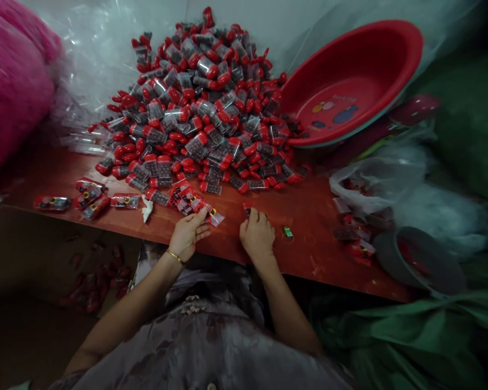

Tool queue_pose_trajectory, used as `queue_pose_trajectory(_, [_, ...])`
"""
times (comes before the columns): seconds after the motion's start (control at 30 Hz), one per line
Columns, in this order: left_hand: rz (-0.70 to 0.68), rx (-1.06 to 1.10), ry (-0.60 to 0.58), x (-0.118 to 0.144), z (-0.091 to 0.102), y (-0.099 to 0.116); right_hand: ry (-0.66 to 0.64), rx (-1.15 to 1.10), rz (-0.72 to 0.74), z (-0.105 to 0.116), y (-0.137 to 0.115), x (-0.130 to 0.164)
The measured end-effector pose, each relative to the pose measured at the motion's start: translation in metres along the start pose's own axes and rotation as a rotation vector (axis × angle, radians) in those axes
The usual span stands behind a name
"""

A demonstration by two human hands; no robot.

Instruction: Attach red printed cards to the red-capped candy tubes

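Just in front of the pile (pixel 205 111), a red wrapper (pixel 215 217) slants away toward the right hand (pixel 258 234), curled around a mostly hidden red pack (pixel 248 208), while the nearer left hand (pixel 186 233) touches the wrapper, its grip too hard to tell.

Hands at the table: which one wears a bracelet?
The left hand: a gold-coloured bracelet circles its wrist, while the right hand shows a bare wrist.
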State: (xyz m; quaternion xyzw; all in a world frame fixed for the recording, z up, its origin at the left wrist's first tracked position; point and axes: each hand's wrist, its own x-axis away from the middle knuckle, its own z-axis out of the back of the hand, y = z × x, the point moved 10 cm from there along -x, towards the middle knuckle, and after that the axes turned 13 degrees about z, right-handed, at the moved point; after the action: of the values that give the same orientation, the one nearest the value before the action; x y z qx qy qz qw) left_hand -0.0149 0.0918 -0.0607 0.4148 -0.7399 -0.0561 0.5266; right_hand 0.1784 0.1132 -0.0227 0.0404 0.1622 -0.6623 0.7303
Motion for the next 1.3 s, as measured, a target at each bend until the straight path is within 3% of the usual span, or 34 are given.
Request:
queue_pose_trajectory(0.13, [0.011,0.011,-0.002,0.0,0.002,0.0,0.029,-0.427,-0.029,0.008,0.012,0.012])
queue_pose_trajectory(0.23, [0.009,-0.003,-0.008,0.001,0.001,0.0,-0.065,-0.856,-0.011,0.014,-0.005,0.03])
queue_pose_trajectory(0.33, [-0.015,-0.048,-0.017,0.005,-0.004,0.0,-0.121,-1.059,0.017,0.025,-0.027,0.038])
queue_pose_trajectory(0.4, [-0.035,-0.087,-0.025,0.007,-0.008,0.0,-0.137,-1.119,-0.004,0.027,-0.033,0.037])
queue_pose_trajectory(0.6, [-0.057,-0.155,-0.036,0.01,-0.008,0.004,-0.309,-1.289,-0.105,0.003,-0.039,0.036])
queue_pose_trajectory(0.73, [-0.104,-0.201,-0.042,0.011,-0.011,0.01,-0.277,-1.323,-0.088,0.006,-0.04,0.035])
queue_pose_trajectory(0.97, [-0.329,-0.361,-0.068,0.009,-0.019,0.019,-0.195,-1.255,-0.031,0.013,-0.036,0.032])
queue_pose_trajectory(1.13, [-0.3,-0.284,-0.12,0.014,-0.027,0.018,-0.167,-1.306,-0.061,0.005,-0.033,0.032])
queue_pose_trajectory(1.3, [-0.156,-0.19,-0.154,0.012,-0.036,-0.004,-0.144,-1.402,-0.129,-0.006,-0.037,0.034])
